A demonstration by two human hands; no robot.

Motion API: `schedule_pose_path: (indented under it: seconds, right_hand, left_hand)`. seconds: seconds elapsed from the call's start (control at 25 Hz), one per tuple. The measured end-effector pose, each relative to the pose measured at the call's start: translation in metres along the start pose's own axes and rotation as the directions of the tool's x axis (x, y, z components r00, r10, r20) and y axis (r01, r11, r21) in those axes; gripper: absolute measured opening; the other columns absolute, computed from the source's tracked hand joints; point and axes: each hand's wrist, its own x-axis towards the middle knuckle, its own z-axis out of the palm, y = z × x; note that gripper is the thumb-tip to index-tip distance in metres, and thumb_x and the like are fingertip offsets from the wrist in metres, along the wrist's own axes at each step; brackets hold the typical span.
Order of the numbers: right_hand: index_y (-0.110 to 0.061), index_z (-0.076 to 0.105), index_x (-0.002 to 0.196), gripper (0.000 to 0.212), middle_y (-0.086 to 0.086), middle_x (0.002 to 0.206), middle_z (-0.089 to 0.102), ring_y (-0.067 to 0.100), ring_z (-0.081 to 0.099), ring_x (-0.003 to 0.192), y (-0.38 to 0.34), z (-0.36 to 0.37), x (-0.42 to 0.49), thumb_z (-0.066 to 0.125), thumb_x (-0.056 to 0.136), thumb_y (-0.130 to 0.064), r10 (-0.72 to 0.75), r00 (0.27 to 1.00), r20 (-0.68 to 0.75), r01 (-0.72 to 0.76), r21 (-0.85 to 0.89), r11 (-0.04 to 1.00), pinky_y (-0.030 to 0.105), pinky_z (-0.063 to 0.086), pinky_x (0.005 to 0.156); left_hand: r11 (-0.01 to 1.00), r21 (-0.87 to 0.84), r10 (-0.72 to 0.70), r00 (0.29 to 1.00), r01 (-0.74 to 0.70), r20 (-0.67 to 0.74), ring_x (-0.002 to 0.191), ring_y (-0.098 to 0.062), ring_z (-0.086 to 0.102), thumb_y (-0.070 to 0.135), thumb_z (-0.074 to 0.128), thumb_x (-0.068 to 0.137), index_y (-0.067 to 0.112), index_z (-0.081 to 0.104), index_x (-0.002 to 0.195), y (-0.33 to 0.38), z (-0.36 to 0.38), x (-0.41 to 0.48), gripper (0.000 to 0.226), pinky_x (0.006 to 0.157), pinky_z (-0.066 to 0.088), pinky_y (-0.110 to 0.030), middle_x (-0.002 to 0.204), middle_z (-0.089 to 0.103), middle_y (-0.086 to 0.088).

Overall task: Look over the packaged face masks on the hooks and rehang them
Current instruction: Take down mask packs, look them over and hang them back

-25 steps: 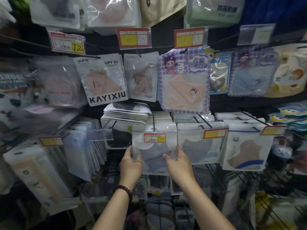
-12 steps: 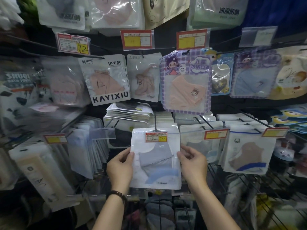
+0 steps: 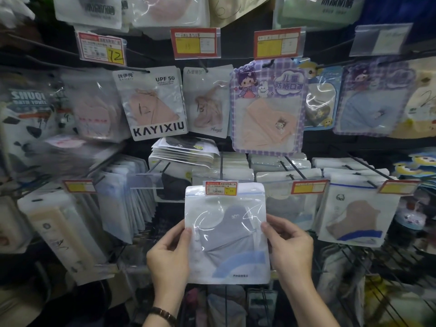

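Dark hook wall (image 3: 238, 47) | left hand (image 3: 168, 253), right hand (image 3: 291, 251) pinch grey mask pack (image 3: 226, 234) sides | price tag (image 3: 221, 188) overlaps its top

Head-worn camera looks forward, slightly down, close at the hook rack (image 3: 292, 166).

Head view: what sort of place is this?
Likely a retail shop's display wall: packaged masks such as the KAYIXIU pack hang on wire hooks, and red-and-yellow price tags sit at hook ends, one handwritten 12.

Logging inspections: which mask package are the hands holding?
The white pouch with grey mask and blue arc, pinched between left hand and right hand; the others hang untouched.
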Motion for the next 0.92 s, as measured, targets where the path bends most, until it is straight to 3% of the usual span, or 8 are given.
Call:
schedule_pose_path:
  seconds: [0.2,0.28,0.4,0.52,0.64,0.76,0.92]
  right_hand:
    - [-0.024,0.085,0.096,0.027,-0.003,0.089,0.085,0.013,0.081,0.086,0.000,-0.023,-0.001,0.084,0.089,0.002,-0.051,0.998,-0.047,0.052,0.022,0.998,0.020,0.063,0.078]
    - [-0.026,0.084,0.095,0.028,-0.007,0.088,0.085,0.010,0.081,0.085,0.000,-0.039,0.002,0.084,0.089,0.001,-0.045,0.996,-0.076,0.047,0.015,0.999,0.015,0.061,0.075]
    - [-0.022,0.084,0.100,0.023,-0.010,0.088,0.084,0.007,0.080,0.085,-0.002,-0.066,0.004,0.085,0.089,-0.002,-0.033,0.990,-0.141,0.028,-0.033,0.999,0.023,0.065,0.081]
    - [-0.017,0.085,0.109,0.022,-0.010,0.091,0.084,0.003,0.079,0.088,-0.008,-0.092,0.008,0.086,0.089,-0.007,-0.029,0.981,-0.192,0.016,-0.068,0.998,0.033,0.064,0.086]
    - [-0.020,0.084,0.108,0.023,-0.011,0.093,0.084,0.004,0.080,0.091,-0.014,-0.112,0.016,0.086,0.089,-0.007,-0.054,0.969,-0.240,0.041,-0.057,0.998,0.030,0.062,0.086]
    - [-0.021,0.085,0.109,0.023,-0.010,0.095,0.085,0.005,0.080,0.093,-0.016,-0.125,0.023,0.086,0.090,-0.008,-0.079,0.958,-0.275,0.065,-0.060,0.996,0.030,0.063,0.087]
    - [-0.031,0.084,0.105,0.028,-0.007,0.093,0.085,0.006,0.079,0.084,-0.016,-0.135,0.036,0.085,0.091,-0.006,-0.113,0.955,-0.273,0.108,-0.031,0.994,0.019,0.063,0.079]
  left_hand:
    - [0.999,0.021,-0.031,0.999,0.030,0.042,0.100,-0.005,0.079,0.013,0.082,0.093,0.021,0.085,0.113,-0.012,0.017,-0.015,0.021,0.093,0.062,-0.030,0.102,0.084,0.011]
    - [0.998,0.052,-0.021,0.997,0.018,0.069,0.098,-0.001,0.078,0.014,0.083,0.092,0.024,0.085,0.110,-0.014,0.030,-0.024,0.021,0.092,0.062,-0.027,0.100,0.083,0.015]
    - [0.998,0.055,-0.037,0.990,0.030,0.134,0.096,0.003,0.077,0.013,0.084,0.091,0.032,0.083,0.104,-0.015,0.052,-0.037,0.024,0.087,0.060,-0.014,0.098,0.083,0.018]
    - [0.997,0.065,-0.047,0.985,0.036,0.165,0.091,0.005,0.076,0.012,0.086,0.088,0.036,0.082,0.099,-0.022,0.075,-0.044,0.026,0.084,0.059,-0.012,0.092,0.082,0.021]
    - [0.997,0.079,-0.038,0.982,0.023,0.186,0.092,0.001,0.078,0.012,0.088,0.087,0.029,0.085,0.101,-0.028,0.096,-0.049,0.022,0.088,0.060,-0.019,0.093,0.083,0.018]
    - [0.998,0.058,-0.028,0.978,0.016,0.205,0.092,0.001,0.078,0.011,0.088,0.086,0.031,0.084,0.100,-0.030,0.113,-0.055,0.024,0.089,0.059,-0.015,0.094,0.083,0.017]
    - [0.999,0.032,-0.040,0.968,0.033,0.247,0.095,-0.003,0.079,0.014,0.088,0.086,0.028,0.085,0.104,-0.032,0.126,-0.053,0.023,0.087,0.058,-0.012,0.097,0.083,0.013]
